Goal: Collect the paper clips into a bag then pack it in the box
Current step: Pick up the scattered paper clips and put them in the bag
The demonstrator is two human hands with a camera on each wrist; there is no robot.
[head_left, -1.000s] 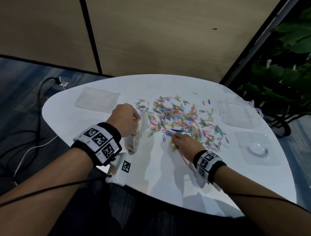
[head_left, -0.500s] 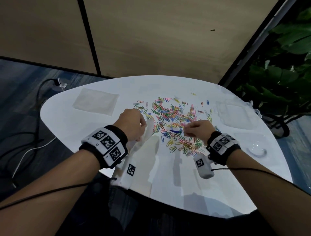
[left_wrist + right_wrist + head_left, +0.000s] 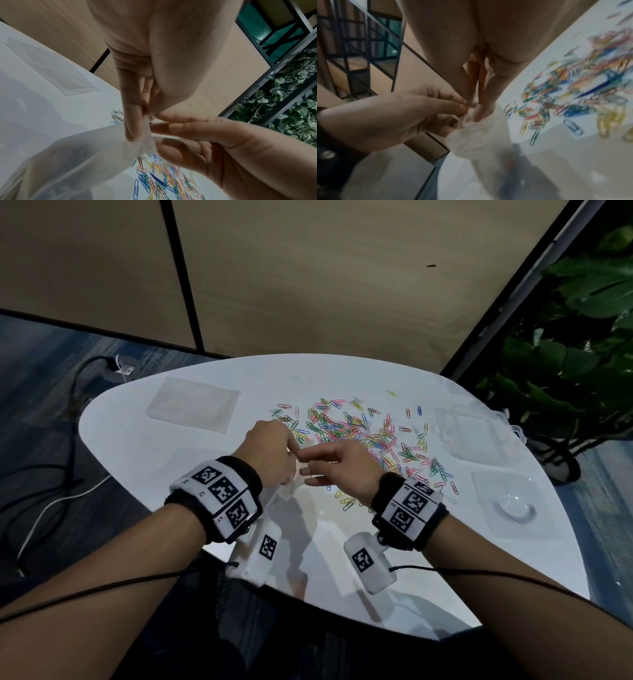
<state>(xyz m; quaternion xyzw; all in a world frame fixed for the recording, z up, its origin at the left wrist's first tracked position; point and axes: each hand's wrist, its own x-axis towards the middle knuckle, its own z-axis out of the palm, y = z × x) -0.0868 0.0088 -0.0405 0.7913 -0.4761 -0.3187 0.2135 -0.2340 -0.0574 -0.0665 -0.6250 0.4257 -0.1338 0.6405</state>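
Observation:
Colourful paper clips [image 3: 359,433] [image 3: 159,180] [image 3: 556,105] lie strewn over the middle of the white table [image 3: 137,446]. My left hand [image 3: 291,453] [image 3: 137,128] [image 3: 457,108] pinches the mouth of a clear plastic bag [image 3: 289,489] [image 3: 85,155] [image 3: 479,142], which hangs down to the table. My right hand [image 3: 306,463] [image 3: 154,128] [image 3: 474,108] meets it from the right. Its fingers are straight, with their tips at the bag's rim. No clip shows between them. A clear plastic box [image 3: 507,508] sits at the right edge.
A flat clear bag [image 3: 193,404] lies at the far left of the table, and another clear plastic piece [image 3: 469,436] at the far right. A dark blue sliver [image 3: 156,178] [image 3: 594,86] lies among the clips. Cables run over the floor at left; a plant stands at right.
My right hand rose from the clips as a fist and moved left to the bag's mouth, where its fingers now stretch out. My left hand lifted the bag a little.

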